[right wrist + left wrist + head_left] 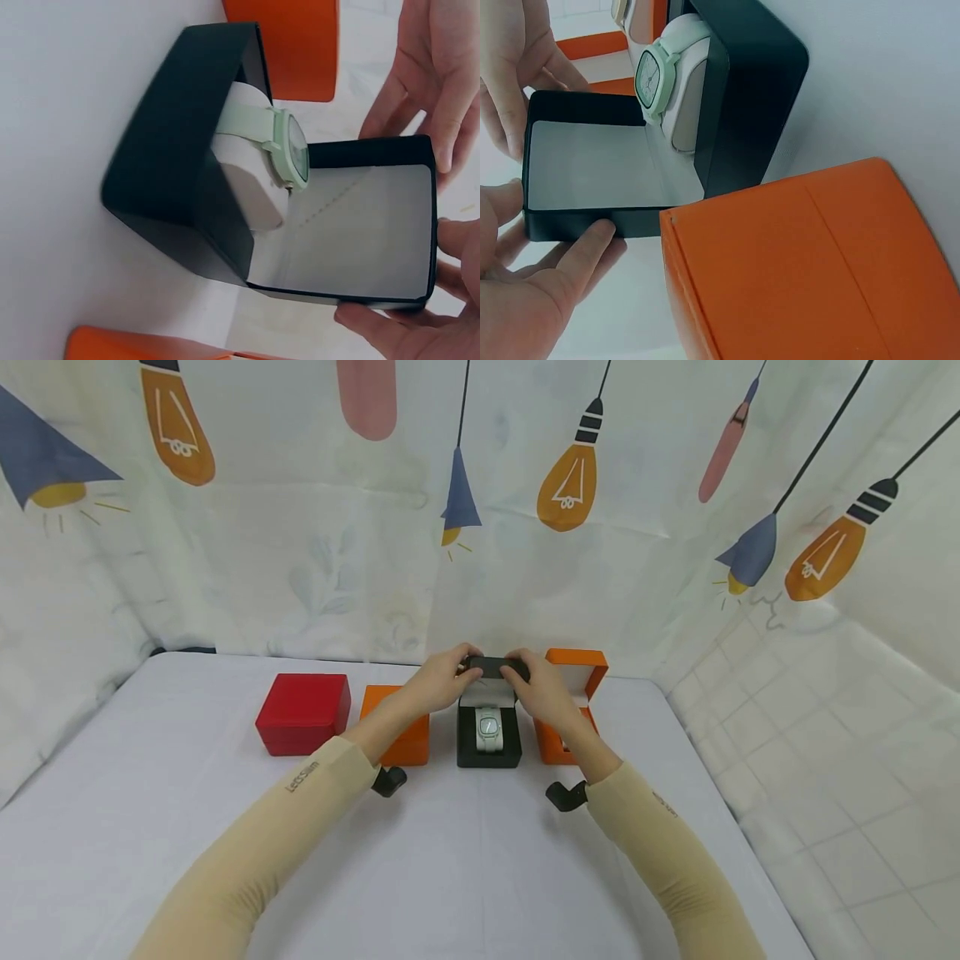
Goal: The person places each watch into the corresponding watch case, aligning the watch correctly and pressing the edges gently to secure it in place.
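A dark green watch box [489,758] stands on the table with its lid [491,668] raised. Inside, a pale mint-green watch [489,727] wraps a light cushion [688,105]. At the lid's left side, my left hand [444,679] holds the edge between thumb and fingers; its fingertips [598,231] lie along the outer wall. On the opposite side my right hand [543,692] grips the lid the same way, with its fingers [367,324] against the outside. The lid's pale lining [360,232] faces the watch.
Just left of the watch box is a closed orange box [408,739], and beyond it a closed red box [303,714]. To the right stands an open orange box [553,745], partly hidden by my right arm. A patterned curtain [315,568] hangs behind the white table [480,860].
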Demonstrator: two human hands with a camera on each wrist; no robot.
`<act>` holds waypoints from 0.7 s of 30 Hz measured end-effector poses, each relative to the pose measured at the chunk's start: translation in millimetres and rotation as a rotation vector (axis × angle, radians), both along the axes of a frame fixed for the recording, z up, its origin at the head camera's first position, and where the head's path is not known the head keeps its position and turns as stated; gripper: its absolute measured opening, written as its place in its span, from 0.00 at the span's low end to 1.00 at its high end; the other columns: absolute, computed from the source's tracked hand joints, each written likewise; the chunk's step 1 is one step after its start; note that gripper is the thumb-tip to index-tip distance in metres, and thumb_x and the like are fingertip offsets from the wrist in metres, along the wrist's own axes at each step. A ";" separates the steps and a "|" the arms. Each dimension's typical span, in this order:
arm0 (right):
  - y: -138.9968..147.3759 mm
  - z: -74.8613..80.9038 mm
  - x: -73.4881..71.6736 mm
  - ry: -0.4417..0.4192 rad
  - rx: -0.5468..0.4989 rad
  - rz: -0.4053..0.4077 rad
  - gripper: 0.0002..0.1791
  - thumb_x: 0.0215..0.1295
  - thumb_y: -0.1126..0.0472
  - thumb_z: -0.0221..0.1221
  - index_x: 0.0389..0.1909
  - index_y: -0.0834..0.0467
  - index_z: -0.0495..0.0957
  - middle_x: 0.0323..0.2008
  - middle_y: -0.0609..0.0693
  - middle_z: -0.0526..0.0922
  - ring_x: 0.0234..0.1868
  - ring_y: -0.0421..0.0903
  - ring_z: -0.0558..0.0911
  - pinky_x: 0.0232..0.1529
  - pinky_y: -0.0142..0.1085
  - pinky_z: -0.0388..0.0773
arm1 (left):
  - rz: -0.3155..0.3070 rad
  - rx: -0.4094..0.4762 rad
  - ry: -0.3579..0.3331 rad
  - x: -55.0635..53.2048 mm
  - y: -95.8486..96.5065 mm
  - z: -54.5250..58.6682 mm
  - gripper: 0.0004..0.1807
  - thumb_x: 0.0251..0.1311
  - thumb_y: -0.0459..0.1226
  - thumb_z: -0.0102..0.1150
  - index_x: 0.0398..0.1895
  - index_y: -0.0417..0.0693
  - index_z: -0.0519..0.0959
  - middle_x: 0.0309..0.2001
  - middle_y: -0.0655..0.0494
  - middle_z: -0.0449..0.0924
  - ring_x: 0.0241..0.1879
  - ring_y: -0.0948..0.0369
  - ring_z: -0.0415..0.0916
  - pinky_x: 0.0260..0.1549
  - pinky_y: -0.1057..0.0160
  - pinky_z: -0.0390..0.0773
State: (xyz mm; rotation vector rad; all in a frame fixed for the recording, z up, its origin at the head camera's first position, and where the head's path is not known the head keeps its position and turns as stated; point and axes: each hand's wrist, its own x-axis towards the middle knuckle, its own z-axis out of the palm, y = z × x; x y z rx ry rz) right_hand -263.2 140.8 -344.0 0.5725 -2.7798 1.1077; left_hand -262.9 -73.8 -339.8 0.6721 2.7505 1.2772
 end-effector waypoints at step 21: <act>3.1 -14.4 12.1 0.115 -0.034 0.021 0.20 0.78 0.56 0.57 0.63 0.64 0.75 0.60 0.59 0.79 0.59 0.54 0.78 0.63 0.48 0.75 | -0.050 -0.006 0.117 11.8 0.2 -9.8 0.20 0.77 0.37 0.55 0.65 0.36 0.71 0.59 0.42 0.79 0.57 0.49 0.78 0.56 0.50 0.79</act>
